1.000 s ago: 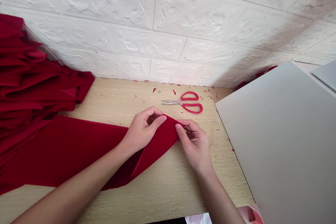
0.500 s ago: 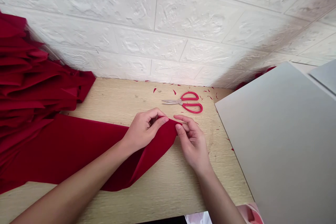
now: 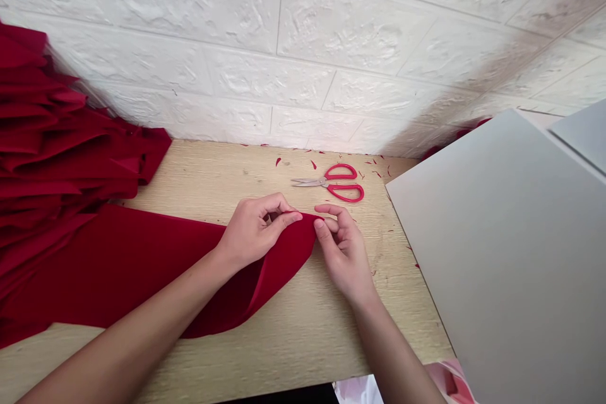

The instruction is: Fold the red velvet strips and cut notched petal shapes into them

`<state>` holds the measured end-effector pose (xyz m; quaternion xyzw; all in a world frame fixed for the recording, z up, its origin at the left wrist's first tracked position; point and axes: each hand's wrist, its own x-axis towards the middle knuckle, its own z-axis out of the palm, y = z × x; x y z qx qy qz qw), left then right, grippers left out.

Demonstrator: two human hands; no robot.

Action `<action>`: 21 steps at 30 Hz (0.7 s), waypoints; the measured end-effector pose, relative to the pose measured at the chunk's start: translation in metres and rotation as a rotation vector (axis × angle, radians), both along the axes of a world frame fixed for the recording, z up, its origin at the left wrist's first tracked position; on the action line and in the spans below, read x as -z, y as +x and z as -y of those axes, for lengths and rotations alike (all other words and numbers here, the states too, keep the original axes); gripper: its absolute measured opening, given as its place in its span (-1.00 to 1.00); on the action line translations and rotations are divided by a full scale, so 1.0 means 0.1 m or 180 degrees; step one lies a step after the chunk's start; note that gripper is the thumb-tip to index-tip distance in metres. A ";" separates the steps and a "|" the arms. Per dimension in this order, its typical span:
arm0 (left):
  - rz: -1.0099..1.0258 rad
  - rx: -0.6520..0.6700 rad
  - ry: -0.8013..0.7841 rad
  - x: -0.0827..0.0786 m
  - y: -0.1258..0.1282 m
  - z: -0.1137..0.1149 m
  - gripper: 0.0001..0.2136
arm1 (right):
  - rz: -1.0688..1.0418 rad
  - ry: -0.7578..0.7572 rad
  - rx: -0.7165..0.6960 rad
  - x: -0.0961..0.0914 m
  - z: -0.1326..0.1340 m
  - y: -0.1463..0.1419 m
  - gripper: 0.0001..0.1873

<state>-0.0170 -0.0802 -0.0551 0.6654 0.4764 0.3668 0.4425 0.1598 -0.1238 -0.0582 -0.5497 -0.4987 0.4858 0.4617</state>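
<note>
While the head camera looks forward and down at the bench [image 3: 199,170], the left hand [image 3: 253,233] has a clenched grip on a strip of red cloth [image 3: 118,271], pinching its folded top edge between thumb and fingers. The right hand [image 3: 343,255] sits just beside it at the strip's narrow end, its thumb [image 3: 319,233] touching the cloth and its fingers curled; whether that grip is actually holding the cloth, I can't tell. The strip lies doubled over on the bench, running from a heap of red cloth [image 3: 57,139] at the left to the hands, with a soft open fold near the front edge. Just beyond the hands, not touching them, lie scissors [image 3: 329,182] with red handles, among small red snippets [image 3: 312,164]. A grey board [image 3: 497,252] covers the right side, a white brick-pattern wall [image 3: 331,44] rises behind, and a pink bag [image 3: 449,382] shows below the front edge.
</note>
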 end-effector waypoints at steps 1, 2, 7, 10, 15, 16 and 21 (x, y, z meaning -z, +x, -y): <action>0.0003 0.0026 -0.0051 0.01 0.00 0.00 -0.70 | 0.0024 -0.0011 -0.0020 0.00 0.00 0.01 -0.70; 0.0007 0.0053 -0.0098 0.01 0.00 0.00 -0.69 | 0.0052 -0.0019 -0.0035 0.00 0.00 0.02 -0.72; 0.0071 0.0106 -0.0126 0.01 -0.01 -0.03 -0.70 | 0.0019 0.0014 0.0016 -0.01 -0.01 0.01 -0.75; 0.0013 0.0106 -0.0066 -0.01 -0.02 -0.04 -0.70 | -0.0090 -0.0007 0.0066 -0.02 -0.01 0.00 -0.74; -0.0126 0.0089 -0.0128 0.00 -0.01 -0.03 -0.67 | -0.0345 -0.0150 0.0099 -0.01 -0.02 0.03 -0.68; -0.0121 0.0095 -0.0146 0.01 -0.01 -0.02 -0.67 | -0.0384 -0.0171 0.0098 -0.01 -0.02 0.03 -0.68; -0.0054 0.0116 -0.0147 0.05 -0.01 -0.03 -0.65 | -0.0330 -0.0100 0.0199 -0.01 -0.04 0.05 -0.68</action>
